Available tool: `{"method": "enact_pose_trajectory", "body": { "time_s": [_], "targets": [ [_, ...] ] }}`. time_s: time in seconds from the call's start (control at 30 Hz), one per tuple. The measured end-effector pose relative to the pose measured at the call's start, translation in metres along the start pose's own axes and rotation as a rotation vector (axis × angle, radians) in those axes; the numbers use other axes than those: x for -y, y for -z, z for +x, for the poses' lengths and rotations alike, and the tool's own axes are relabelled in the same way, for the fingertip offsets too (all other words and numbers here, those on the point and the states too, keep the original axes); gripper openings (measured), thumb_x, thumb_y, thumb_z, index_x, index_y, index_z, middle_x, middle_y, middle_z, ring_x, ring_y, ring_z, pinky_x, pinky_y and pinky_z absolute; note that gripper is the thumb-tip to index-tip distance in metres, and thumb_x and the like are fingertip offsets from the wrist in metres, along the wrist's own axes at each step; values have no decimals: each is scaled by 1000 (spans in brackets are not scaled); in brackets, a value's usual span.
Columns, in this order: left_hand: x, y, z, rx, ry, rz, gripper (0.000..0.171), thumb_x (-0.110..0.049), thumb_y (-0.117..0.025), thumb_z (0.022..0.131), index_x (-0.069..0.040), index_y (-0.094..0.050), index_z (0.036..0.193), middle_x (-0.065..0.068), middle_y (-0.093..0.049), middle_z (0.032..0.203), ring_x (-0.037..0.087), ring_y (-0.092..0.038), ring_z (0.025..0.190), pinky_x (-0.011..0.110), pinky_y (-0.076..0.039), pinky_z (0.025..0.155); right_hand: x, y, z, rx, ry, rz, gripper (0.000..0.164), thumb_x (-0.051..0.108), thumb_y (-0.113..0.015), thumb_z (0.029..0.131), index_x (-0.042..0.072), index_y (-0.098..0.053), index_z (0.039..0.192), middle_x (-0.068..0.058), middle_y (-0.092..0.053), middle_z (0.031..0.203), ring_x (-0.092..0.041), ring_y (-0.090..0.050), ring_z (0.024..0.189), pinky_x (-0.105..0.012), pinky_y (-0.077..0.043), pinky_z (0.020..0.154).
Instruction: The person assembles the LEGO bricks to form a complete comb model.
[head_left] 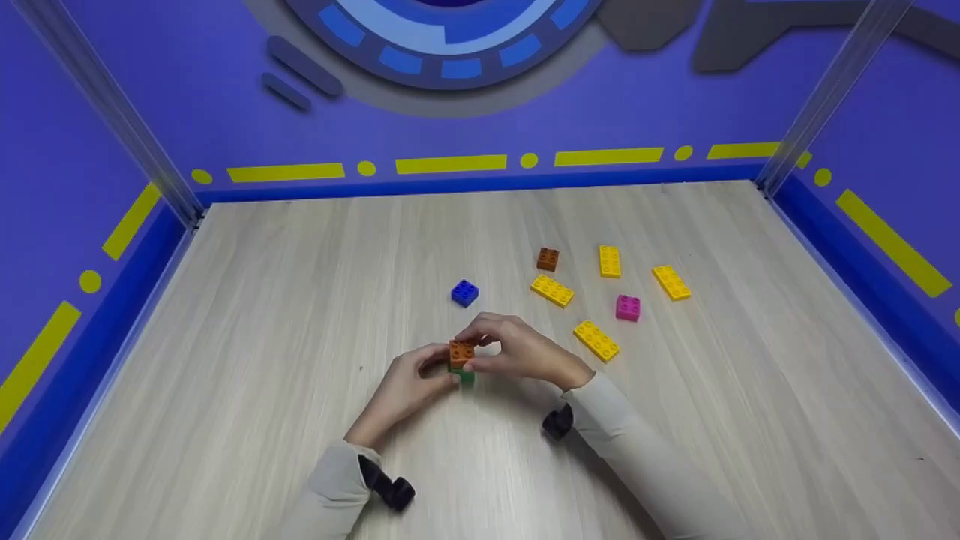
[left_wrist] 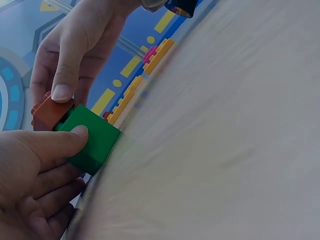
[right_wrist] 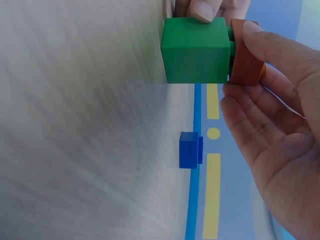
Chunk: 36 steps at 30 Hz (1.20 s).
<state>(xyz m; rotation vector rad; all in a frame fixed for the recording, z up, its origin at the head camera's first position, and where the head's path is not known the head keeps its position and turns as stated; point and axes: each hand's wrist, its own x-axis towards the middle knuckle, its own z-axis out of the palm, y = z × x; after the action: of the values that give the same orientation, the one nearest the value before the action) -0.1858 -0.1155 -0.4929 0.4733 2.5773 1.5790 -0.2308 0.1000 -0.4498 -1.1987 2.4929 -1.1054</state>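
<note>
Near the middle of the table, my left hand [head_left: 407,381] pinches a green toy brick [left_wrist: 95,142] between thumb and fingers. My right hand [head_left: 525,352] grips an orange-brown brick [head_left: 461,352] by its sides, right above the green one. In the right wrist view, green studs show in a narrow gap between the green brick [right_wrist: 195,57] and the orange-brown brick [right_wrist: 245,60]. The left wrist view has the upper brick [left_wrist: 50,112] slightly tilted against the lower. From the head view, the green brick is mostly hidden under the orange-brown one.
A blue brick [head_left: 464,293] lies just beyond the hands. Toward the back right are a brown brick [head_left: 547,259], a magenta brick [head_left: 628,308] and several flat yellow bricks, one [head_left: 596,341] close to the right wrist. Blue-purple walls [head_left: 480,135] border the table [head_left: 262,315].
</note>
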Motion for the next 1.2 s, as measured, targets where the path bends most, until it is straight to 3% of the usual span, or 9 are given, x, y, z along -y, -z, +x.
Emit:
{"method": "enact_pose_trajectory", "body": {
  "time_s": [0.83, 1.1, 1.2],
  "targets": [
    [1, 2, 1, 32, -1, -14, 44, -21, -71, 86, -10, -61, 128, 9, -63, 129, 28, -56, 124, 47, -39, 109, 3, 0, 5, 8, -47, 18, 31, 19, -75, 83, 7, -66, 110, -5, -65, 101, -27, -63, 96, -32, -54, 87],
    [1, 1, 0, 25, 10, -13, 43, -20, -71, 86, -9, -62, 127, 10, -64, 128, 27, -57, 122, 44, -42, 107, 6, 0, 7, 25, -96, 73, 28, 15, -77, 80, 7, -65, 104, -7, -65, 100, -29, -61, 93, -45, -54, 87],
    [1, 0, 0, 22, 5, -12, 42, -20, -72, 86, -9, -63, 126, 10, -64, 127, 27, -57, 122, 45, -42, 107, 8, 0, 8, 33, -113, 78, 27, 13, -78, 80, 6, -64, 103, -7, -64, 102, -29, -61, 95, -44, -54, 88]
  ]
}}
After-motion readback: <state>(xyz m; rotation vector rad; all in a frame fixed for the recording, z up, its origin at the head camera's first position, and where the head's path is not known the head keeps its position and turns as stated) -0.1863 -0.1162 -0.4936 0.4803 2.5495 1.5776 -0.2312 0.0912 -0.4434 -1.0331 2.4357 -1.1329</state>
